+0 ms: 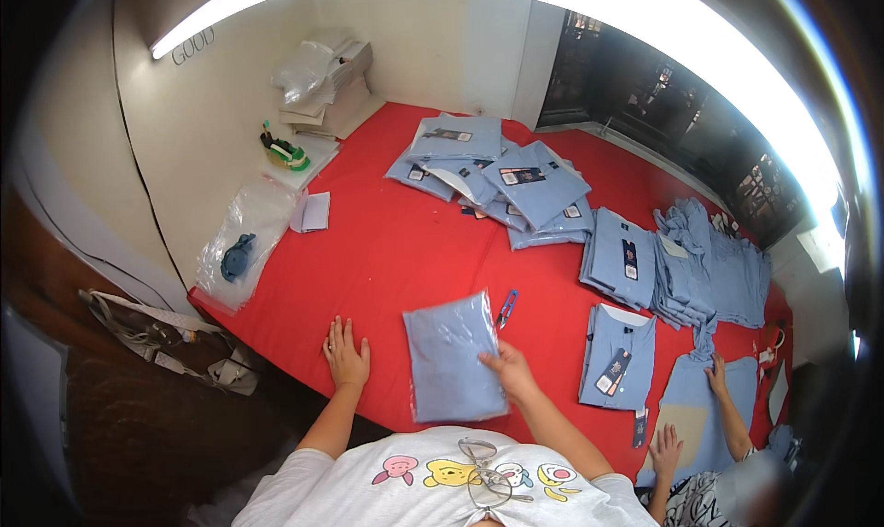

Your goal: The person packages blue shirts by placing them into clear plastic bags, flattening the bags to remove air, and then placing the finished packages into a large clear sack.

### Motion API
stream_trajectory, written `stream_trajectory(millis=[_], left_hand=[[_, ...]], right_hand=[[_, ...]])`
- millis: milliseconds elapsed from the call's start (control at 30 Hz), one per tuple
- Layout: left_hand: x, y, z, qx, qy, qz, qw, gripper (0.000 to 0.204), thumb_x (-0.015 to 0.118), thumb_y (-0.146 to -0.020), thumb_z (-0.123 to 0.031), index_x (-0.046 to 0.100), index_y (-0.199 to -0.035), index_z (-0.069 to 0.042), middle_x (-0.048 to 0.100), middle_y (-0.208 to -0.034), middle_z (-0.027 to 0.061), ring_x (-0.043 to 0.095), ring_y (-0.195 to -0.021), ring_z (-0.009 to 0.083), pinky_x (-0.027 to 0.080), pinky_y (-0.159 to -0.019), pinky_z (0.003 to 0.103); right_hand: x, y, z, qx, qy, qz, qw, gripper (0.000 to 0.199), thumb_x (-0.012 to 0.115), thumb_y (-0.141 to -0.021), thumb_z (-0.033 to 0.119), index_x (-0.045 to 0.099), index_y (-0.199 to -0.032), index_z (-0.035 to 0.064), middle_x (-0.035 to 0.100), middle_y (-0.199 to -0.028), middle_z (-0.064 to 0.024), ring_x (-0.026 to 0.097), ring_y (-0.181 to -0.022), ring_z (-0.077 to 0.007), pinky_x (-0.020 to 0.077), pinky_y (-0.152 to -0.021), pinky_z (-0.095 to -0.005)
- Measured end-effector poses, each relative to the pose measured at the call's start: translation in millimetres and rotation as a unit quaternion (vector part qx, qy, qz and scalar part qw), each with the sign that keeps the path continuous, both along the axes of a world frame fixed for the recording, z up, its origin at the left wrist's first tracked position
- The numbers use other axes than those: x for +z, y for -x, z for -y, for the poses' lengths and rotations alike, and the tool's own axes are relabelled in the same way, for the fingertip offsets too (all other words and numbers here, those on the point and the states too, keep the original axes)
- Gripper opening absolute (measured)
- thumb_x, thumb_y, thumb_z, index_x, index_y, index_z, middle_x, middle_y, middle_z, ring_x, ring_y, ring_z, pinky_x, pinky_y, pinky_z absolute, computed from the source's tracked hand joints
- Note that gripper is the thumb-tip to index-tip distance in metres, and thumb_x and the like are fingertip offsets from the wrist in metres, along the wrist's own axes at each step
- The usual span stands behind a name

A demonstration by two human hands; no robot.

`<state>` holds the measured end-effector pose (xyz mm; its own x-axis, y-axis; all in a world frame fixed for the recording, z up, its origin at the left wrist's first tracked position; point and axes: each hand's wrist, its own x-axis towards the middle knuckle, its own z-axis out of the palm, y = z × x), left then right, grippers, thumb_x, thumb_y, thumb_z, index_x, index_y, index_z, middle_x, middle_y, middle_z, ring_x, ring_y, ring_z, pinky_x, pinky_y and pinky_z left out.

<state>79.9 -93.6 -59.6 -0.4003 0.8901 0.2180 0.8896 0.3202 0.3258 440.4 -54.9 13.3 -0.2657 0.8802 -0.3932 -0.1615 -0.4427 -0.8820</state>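
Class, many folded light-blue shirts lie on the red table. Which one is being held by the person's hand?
The bagged folded shirt at the near table edge. The right hand grips its right side, and it lies alone in clear plastic; the other shirts sit in piles farther away.

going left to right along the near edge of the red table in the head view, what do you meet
left hand flat on the red table → bagged blue shirt → right hand gripping its edge → tagged folded shirt → a co-worker's hands

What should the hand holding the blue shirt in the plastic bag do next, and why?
Probably lift the bagged shirt and carry it up toward the pile of bagged shirts at the far side of the red table. The right hand already grips its edge, the left hand lies flat beside it, and the shirt looks fully bagged.
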Motion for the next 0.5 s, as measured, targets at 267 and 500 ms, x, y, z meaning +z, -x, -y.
stream_trajectory(millis=[267, 500], left_hand=[[7, 3, -2, -0.008, 0.010, 0.018, 1.000, 0.064, 0.063, -0.097, -0.030, 0.047, -0.152, -0.003, 0.034, -0.168, 0.0170, 0.030, -0.156, 0.0323, 0.023, -0.125, 0.053], [12, 11, -7, -0.026, 0.014, 0.004, 1.000, 0.064, 0.063, -0.096, -0.029, 0.047, -0.151, -0.001, 0.033, -0.168, 0.0174, 0.029, -0.156, 0.0333, 0.024, -0.124, 0.054]], right_hand=[[203, 13, -154, -0.085, -0.572, 0.405, 0.708, 0.053, 0.058, -0.091, -0.010, 0.069, -0.138, 0.0126, 0.071, -0.133, -0.0154, 0.070, -0.119, -0.0336, 0.0562, -0.098, -0.0378], [80, 15, -295, 0.041, -0.439, 0.702, 0.558, 0.071, 0.070, -0.090, 0.011, 0.046, -0.157, 0.0173, 0.039, -0.166, -0.0175, 0.037, -0.154, -0.0339, 0.0353, -0.119, -0.0600]])
